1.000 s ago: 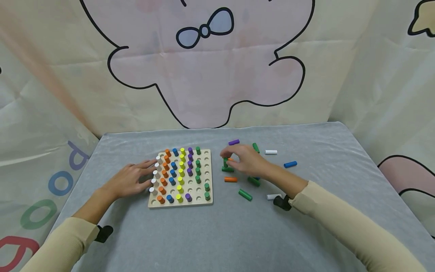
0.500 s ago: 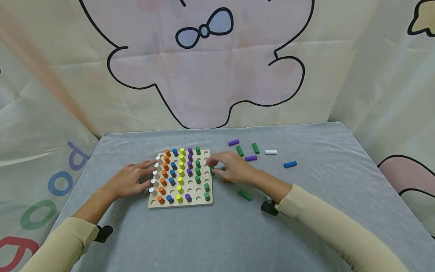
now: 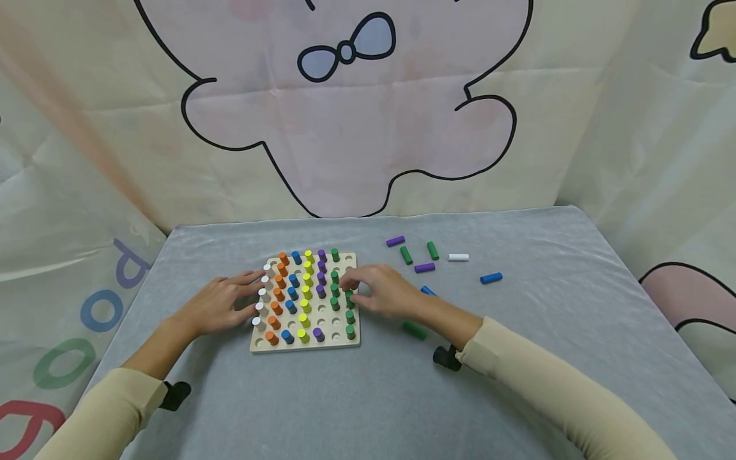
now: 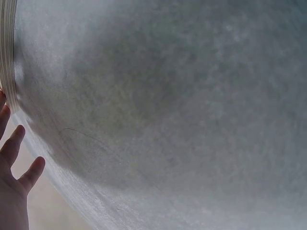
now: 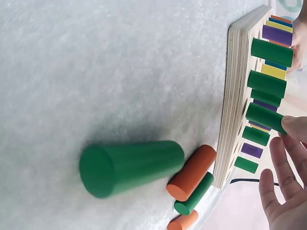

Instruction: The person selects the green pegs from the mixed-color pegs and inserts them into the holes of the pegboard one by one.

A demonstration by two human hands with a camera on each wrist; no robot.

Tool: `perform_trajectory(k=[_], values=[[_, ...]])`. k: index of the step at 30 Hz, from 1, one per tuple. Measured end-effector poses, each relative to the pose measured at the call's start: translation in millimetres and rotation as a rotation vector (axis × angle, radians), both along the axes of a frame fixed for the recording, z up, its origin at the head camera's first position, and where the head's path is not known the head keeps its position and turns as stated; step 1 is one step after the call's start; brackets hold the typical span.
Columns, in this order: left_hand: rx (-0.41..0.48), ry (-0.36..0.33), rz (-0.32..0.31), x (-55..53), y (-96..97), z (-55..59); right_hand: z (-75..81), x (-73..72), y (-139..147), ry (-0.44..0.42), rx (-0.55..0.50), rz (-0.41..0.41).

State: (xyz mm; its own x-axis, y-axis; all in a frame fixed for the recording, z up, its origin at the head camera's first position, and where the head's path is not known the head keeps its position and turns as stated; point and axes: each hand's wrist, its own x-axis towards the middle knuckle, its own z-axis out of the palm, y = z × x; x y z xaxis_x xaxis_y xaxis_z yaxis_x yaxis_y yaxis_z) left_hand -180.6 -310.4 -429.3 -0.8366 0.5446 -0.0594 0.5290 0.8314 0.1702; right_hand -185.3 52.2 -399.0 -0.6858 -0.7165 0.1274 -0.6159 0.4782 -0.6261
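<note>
A square wooden pegboard (image 3: 293, 347) lies on the cloth, with columns of white, orange, blue, yellow, purple and green pegs standing in it. My left hand (image 3: 221, 303) rests at its left edge beside the white pegs, fingers relaxed and spread. At the right edge, my right hand (image 3: 382, 291) pinches a green peg (image 3: 349, 299) that stands in the rightmost column. In the right wrist view, the thumb meets the outer end of that green peg (image 5: 263, 116), and its other end is at the board. Two more green pegs stand nearer the front in that column.
Loose pegs lie right of the board: a purple peg (image 3: 395, 241), a white peg (image 3: 458, 257), a blue peg (image 3: 491, 278) and several others. A green peg (image 5: 132, 167) and an orange peg (image 5: 192, 172) lie close to the right wrist. Grey cloth (image 3: 368, 402) covers the table.
My right hand has carried a green peg leftward from the loose pegs to the board's rightmost column, where it now stands behind two green ones. The left hand has stayed in place.
</note>
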Motion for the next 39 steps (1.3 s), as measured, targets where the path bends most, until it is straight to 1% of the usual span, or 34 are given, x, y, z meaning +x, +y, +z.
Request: perform_trajectory(k=[6,11,18,23,28,33,39], values=[[0.010,0.011,-0.004,0.7,0.3,0.2,-1.4,2.1,-1.5,-0.023,0.003,0.007],[0.019,0.012,-0.008,1.7,0.0,0.1,-1.7,3.4,-2.6,-0.040,0.019,-0.004],[0.029,0.018,-0.011,1.9,0.8,-0.8,-3.5,5.2,-2.1,-0.047,0.032,-0.005],[0.027,0.009,-0.010,2.3,0.8,1.2,-5.6,5.4,-0.7,-0.046,0.054,0.000],[0.023,0.007,-0.005,1.9,-0.5,0.4,-5.9,4.2,2.0,-0.048,0.063,-0.012],[0.018,0.009,0.001,1.6,-0.7,-0.3,-5.4,2.0,14.0,-0.046,0.099,-0.041],[0.020,0.008,0.000,1.2,-0.1,-1.4,-6.3,-6.3,42.3,-0.006,0.115,-0.086]])
